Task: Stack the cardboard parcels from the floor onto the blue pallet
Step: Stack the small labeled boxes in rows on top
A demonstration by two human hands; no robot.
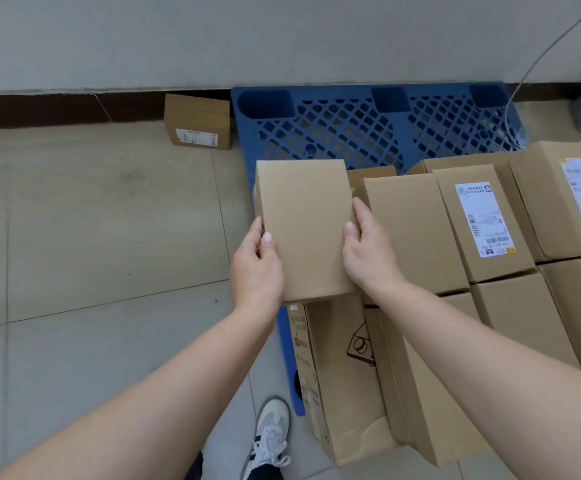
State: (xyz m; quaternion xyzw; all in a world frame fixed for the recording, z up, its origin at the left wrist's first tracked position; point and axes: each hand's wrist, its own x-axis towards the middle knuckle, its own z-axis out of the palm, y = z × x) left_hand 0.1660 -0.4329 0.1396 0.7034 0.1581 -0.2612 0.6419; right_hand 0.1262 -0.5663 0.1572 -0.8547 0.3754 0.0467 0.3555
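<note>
A plain brown cardboard parcel (304, 226) is held above the left edge of the blue pallet (351, 129). My left hand (256, 268) grips its left side, thumb on top. On its right side, my right hand (367, 252) grips it the same way. Several parcels (483, 220) are stacked on the pallet's right and near part, some with white labels. One more parcel (197, 121) with a label sits on the floor by the wall, left of the pallet.
A larger printed carton (344, 375) stands at the pallet's near left edge, below the held parcel. The pallet's far grid is bare. A white cable (524, 81) hangs along the wall at right. My shoe (268, 434) is on the tiled floor.
</note>
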